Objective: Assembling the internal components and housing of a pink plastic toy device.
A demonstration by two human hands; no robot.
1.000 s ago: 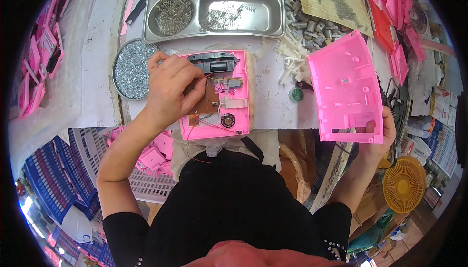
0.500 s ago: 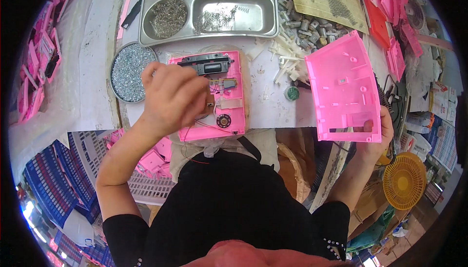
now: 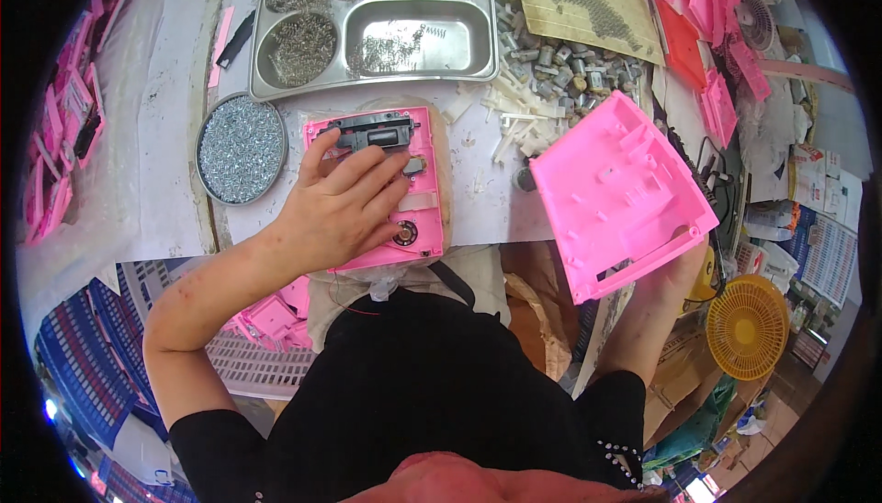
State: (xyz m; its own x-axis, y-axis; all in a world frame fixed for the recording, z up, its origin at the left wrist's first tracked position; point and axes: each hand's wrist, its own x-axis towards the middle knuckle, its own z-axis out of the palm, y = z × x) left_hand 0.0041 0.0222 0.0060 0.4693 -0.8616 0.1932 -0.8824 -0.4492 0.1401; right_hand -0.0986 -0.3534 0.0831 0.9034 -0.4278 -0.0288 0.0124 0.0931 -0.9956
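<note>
My left hand (image 3: pixel 342 192) lies over a pink plastic case half (image 3: pixel 430 227) on the bench, fingers spread flat and touching the parts inside it. That case holds a black mechanism (image 3: pixel 378 133) at its far end, a small round speaker (image 3: pixel 404 233) and thin wires; my palm hides its left side. In my right hand (image 3: pixel 689 269) is a second pink plastic shell (image 3: pixel 597 195), raised and tilted with its ribbed inside showing. The shell covers most of the right hand's fingers, which grip its near right edge.
Beyond the case stands a metal compartment tray (image 3: pixel 491 80) with small springs. A round dish of screws (image 3: pixel 241 149) sits to the left. White plastic pieces (image 3: pixel 525 115), small metal motors (image 3: pixel 574 71) and a yellowish sheet (image 3: pixel 588 2) lie farther right. A yellow basket (image 3: pixel 747 327) is at lower right.
My left hand has gone from bunched fingers above the case to lying spread across it. The shell in my right hand has turned and tilted, hiding more of that hand.
</note>
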